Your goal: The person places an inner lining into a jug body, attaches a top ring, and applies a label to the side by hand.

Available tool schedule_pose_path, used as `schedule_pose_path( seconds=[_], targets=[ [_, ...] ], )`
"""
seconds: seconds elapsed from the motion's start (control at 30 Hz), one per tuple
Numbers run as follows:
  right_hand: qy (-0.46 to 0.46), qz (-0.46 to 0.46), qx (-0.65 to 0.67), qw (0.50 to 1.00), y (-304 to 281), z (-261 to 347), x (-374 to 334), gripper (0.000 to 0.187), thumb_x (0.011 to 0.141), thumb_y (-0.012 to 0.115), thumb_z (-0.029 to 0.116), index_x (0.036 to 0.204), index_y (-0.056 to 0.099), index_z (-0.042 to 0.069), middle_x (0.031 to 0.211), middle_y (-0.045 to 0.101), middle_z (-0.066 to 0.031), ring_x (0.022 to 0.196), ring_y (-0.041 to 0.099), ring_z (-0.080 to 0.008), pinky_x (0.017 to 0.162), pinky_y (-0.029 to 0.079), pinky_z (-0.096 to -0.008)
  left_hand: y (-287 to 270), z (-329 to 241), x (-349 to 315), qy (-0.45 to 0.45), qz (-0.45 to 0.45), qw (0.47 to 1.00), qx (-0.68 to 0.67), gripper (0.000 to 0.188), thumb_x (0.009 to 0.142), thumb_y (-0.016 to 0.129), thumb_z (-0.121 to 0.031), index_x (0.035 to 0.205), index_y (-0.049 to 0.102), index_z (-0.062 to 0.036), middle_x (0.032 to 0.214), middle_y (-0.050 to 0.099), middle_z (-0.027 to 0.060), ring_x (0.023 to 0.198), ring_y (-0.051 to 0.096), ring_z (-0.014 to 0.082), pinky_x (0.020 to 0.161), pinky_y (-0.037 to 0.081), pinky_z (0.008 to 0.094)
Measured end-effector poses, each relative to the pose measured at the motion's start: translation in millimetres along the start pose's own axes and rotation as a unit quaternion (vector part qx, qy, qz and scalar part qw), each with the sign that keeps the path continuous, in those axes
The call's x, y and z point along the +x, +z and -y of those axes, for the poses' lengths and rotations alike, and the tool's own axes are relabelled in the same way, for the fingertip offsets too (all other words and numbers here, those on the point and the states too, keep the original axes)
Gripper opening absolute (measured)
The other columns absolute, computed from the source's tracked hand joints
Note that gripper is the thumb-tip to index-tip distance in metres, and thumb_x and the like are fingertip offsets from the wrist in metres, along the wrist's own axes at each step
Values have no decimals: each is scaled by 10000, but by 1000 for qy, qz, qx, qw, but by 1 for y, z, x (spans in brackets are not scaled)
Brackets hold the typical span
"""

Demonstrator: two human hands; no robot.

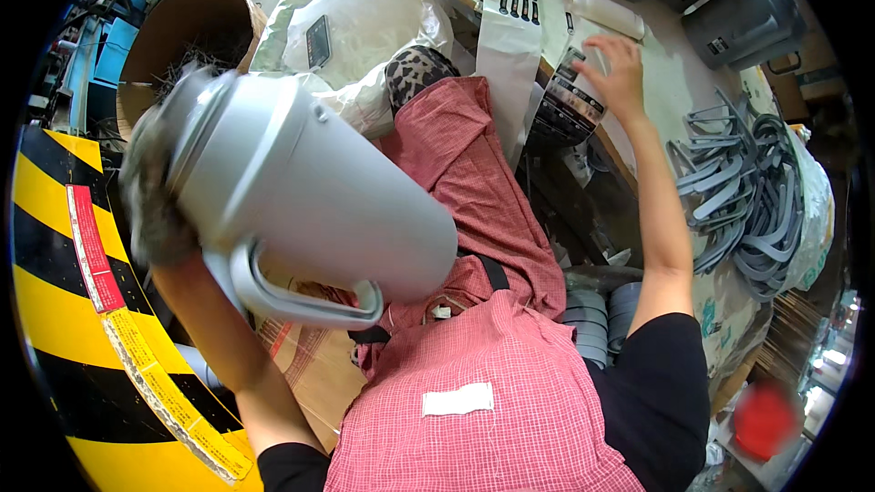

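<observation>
My left hand (153,191), in a grey knit glove, grips the top rim of a large grey plastic jug body (310,196) with a loop handle (301,296). The jug lies tilted, its base pointing down to the right over my red checked apron (492,383). My bare right hand (618,64) is stretched out to the bench at the upper right with fingers spread. It touches a sheet of dark stickers (570,100) at the bench edge and holds nothing that I can see.
A pile of grey plastic handles (738,191) lies on the bench at right. Grey jug bodies (738,18) stand at the top right. A cardboard drum (187,23) sits at the upper left, next to white plastic bags (365,9). A yellow and black striped barrier (82,310) runs along the left.
</observation>
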State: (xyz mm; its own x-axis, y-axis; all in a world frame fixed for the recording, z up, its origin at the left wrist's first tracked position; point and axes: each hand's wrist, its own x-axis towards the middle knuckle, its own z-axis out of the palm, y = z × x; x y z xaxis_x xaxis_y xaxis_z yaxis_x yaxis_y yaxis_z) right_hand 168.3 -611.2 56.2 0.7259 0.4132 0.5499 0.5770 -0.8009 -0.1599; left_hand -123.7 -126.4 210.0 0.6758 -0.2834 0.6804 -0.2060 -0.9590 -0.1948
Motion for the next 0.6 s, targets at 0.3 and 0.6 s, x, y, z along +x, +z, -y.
schedule_pose_path(
  seconds=[0.3, 0.6],
  targets=[
    [61, 44, 55, 996, 28, -18, -17, 295, 817, 761, 408, 1034, 765, 209, 1141, 670, 48, 1075, 576, -256, 931, 455, -382, 219, -32, -59, -544, 72, 474, -688, 463, 1011, 614, -370, 1369, 585, -77, 1279, 637, 53, 1146, 602, 137, 984, 505, 305],
    [140, 16, 89, 986, 38, -9, -19, 241, 849, 746, 319, 998, 749, 130, 1037, 706, -25, 1003, 605, -262, 895, 472, -391, 172, -77, -56, -409, 46, 762, -499, 599, 1074, 429, -437, 1482, 425, 2, 1445, 516, 152, 1341, 469, 225, 1140, 349, 339]
  ],
)
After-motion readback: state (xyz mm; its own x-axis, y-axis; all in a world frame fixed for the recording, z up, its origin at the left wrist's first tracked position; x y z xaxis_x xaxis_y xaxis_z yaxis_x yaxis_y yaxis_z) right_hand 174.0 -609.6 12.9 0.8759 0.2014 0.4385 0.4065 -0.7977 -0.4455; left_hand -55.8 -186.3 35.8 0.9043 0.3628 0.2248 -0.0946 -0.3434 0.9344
